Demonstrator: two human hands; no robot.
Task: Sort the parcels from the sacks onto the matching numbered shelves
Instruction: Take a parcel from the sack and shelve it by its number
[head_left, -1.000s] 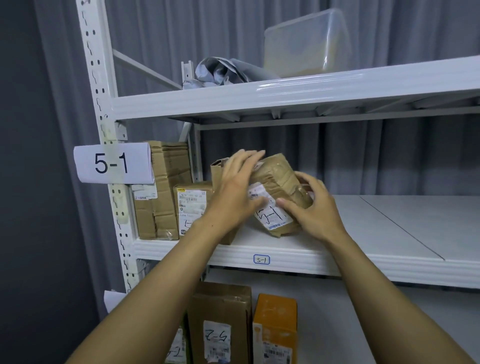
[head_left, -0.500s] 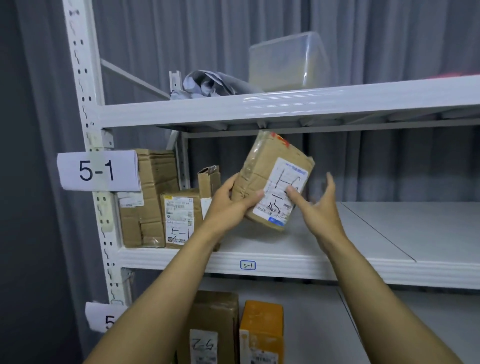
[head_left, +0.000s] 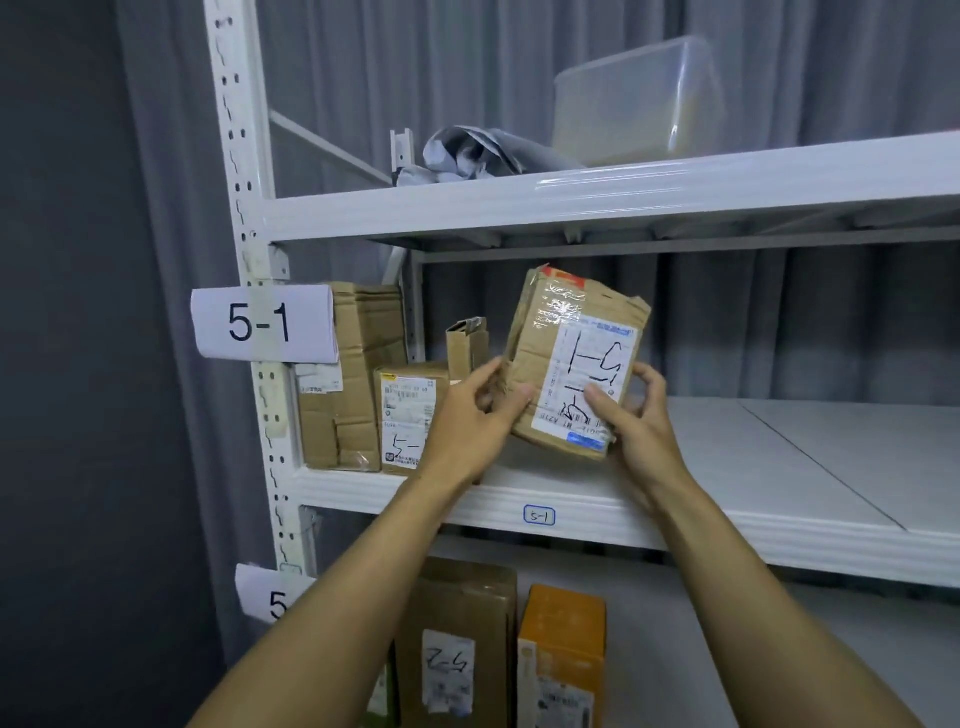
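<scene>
Cardboard parcel upright in pinch between left hand and right hand

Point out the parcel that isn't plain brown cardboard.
The orange box standing right of the brown parcel marked 5-2; every other parcel in view is brown cardboard.

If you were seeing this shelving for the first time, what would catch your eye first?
The taped parcel, held tilted before the middle shelf, with the left hand at its left edge and the right hand at its lower right. Next, the big 5-1 sign on the left post, and the clear tub on the top shelf.
</scene>
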